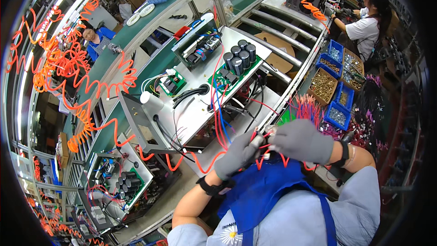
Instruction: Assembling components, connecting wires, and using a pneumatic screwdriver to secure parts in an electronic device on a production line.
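And just nearside of the open white chassis point(193, 118), here's the gloved left hand point(237, 155), fingers closed on thin red wires point(264, 146); the gloved right hand point(302, 142) crowds in, fingers curled against them, though whether those grip, I can't tell! Beyond the chassis runs a roller conveyor point(271, 40); to its right, blue bins point(333, 124); to its left, coiled orange hoses point(43, 82). The gloves hide much of the wires.

Capacitors point(246, 55) on chassis point(193, 110); bins point(347, 122) rightward.
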The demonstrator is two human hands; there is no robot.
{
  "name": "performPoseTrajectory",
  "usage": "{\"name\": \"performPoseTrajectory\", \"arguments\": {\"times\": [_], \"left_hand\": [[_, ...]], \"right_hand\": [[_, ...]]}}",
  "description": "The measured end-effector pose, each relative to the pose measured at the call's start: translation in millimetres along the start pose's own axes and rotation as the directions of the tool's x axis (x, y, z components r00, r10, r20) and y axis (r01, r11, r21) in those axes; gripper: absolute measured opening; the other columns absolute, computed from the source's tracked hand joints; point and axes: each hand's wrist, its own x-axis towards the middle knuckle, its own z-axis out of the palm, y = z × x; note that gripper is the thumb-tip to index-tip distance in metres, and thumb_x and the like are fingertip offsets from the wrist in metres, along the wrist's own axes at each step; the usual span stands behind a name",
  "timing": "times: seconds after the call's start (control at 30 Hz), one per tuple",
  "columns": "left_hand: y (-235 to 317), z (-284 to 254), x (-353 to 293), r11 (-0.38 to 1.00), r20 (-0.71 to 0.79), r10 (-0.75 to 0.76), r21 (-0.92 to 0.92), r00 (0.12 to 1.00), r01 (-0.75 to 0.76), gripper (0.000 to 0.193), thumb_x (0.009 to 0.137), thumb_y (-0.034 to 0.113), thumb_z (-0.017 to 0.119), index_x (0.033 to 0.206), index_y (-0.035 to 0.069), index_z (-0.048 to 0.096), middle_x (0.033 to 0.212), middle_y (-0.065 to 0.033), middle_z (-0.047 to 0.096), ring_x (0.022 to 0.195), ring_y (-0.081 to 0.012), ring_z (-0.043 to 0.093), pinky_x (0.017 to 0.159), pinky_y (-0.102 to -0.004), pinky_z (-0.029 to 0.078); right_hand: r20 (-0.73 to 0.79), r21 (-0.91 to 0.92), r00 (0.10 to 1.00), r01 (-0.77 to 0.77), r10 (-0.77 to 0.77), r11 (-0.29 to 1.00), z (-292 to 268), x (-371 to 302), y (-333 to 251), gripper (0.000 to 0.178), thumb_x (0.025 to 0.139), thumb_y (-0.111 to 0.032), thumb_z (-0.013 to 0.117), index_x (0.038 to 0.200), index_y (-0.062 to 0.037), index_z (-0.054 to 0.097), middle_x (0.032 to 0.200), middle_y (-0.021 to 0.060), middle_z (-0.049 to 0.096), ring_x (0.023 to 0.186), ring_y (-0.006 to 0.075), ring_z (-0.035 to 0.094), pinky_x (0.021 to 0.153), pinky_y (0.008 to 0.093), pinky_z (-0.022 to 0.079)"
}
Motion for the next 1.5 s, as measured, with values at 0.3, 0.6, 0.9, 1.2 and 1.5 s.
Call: {"name": "performPoseTrajectory", "arguments": {"times": [0.3,0.6,0.9,1.2,1.5], "left_hand": [[7,12,6,0.916,-0.087,0.278,0.325,0.957,-0.236,0.024,0.099,0.025,0.050,0.097,0.001,0.053,0.071,-0.0067,0.051,0.066,-0.0140,0.048,0.061,-0.0324,0.042],[14,0,-2,0.971,-0.047,-0.010,0.239,0.999,0.021,0.028,0.095,0.026,0.057,0.100,-0.001,0.061,0.077,-0.0065,0.056,0.073,-0.0114,0.050,0.068,-0.0302,0.045],[12,-2,-8,0.994,0.084,-0.043,0.101,0.996,0.034,0.029,0.096,0.028,0.059,0.104,0.001,0.061,0.077,-0.0011,0.057,0.071,-0.0071,0.051,0.065,-0.0253,0.045],[21,-5,-14,0.995,0.061,0.076,0.057,0.995,-0.079,0.028,0.098,0.028,0.054,0.104,0.001,0.059,0.078,0.0012,0.055,0.070,-0.0063,0.049,0.064,-0.0237,0.043],[29,-6,-15,0.996,0.071,0.074,-0.047,0.995,-0.071,0.027,0.092,0.029,0.063,0.097,0.002,0.062,0.082,-0.0034,0.062,0.076,-0.0103,0.055,0.070,-0.0283,0.046]], "right_hand": [[0.082,-0.064,0.990,-0.112,0.117,0.992,-5,-6,4,0.010,0.078,-0.021,0.067,0.082,-0.0119,0.063,0.073,0.0057,0.059,0.066,0.0243,0.063,0.055,0.0381,0.049],[0.038,-0.075,0.996,-0.080,0.083,0.994,-21,-5,19,0.013,0.079,-0.022,0.067,0.087,-0.0129,0.063,0.074,0.0048,0.059,0.069,0.0244,0.063,0.058,0.0378,0.050],[0.227,0.201,0.970,-0.138,0.091,0.970,-19,7,36,0.013,0.088,-0.019,0.061,0.098,-0.0110,0.061,0.088,0.0102,0.061,0.080,0.0293,0.063,0.069,0.0413,0.050],[0.250,0.484,0.966,-0.181,0.062,0.856,-7,12,42,0.015,0.089,-0.017,0.060,0.101,-0.0076,0.061,0.089,0.0115,0.061,0.082,0.0312,0.062,0.072,0.0405,0.050],[0.202,0.639,0.977,-0.186,0.071,0.746,-2,10,36,0.015,0.088,-0.011,0.058,0.100,-0.0043,0.062,0.088,0.0140,0.061,0.083,0.0297,0.063,0.074,0.0381,0.050]]}}
